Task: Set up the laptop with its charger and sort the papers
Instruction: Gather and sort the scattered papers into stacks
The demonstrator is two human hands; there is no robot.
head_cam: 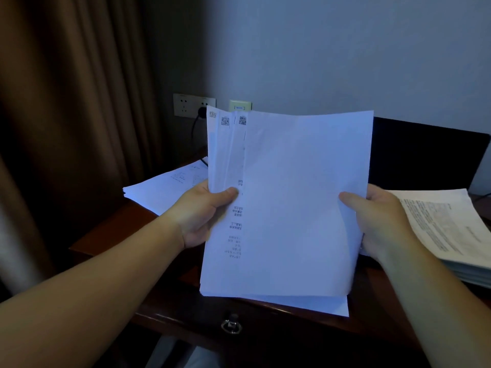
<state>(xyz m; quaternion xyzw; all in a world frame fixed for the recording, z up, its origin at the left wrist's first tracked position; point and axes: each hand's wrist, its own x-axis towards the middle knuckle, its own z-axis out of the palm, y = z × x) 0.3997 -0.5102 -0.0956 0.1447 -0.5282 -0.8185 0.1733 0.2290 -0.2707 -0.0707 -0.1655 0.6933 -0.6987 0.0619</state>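
Note:
I hold a sheaf of white papers [292, 203] upright above the wooden desk [111, 235]. My left hand [202, 213] grips its left edge, thumb on the front, where several sheets fan out showing QR codes. My right hand [377, 221] grips the right edge, thumb on the front. The open laptop [425, 152] stands behind the sheaf, its dark lid showing at the right; its keyboard is hidden. A black cable [195, 128] runs down from the wall socket [192, 104].
A flat stack of printed papers [164, 189] lies on the desk's back left. A thicker stack of printed papers [446, 229] lies at the right. A brown curtain [66, 115] hangs at the left. The desk's drawer has a metal ring pull [231, 325].

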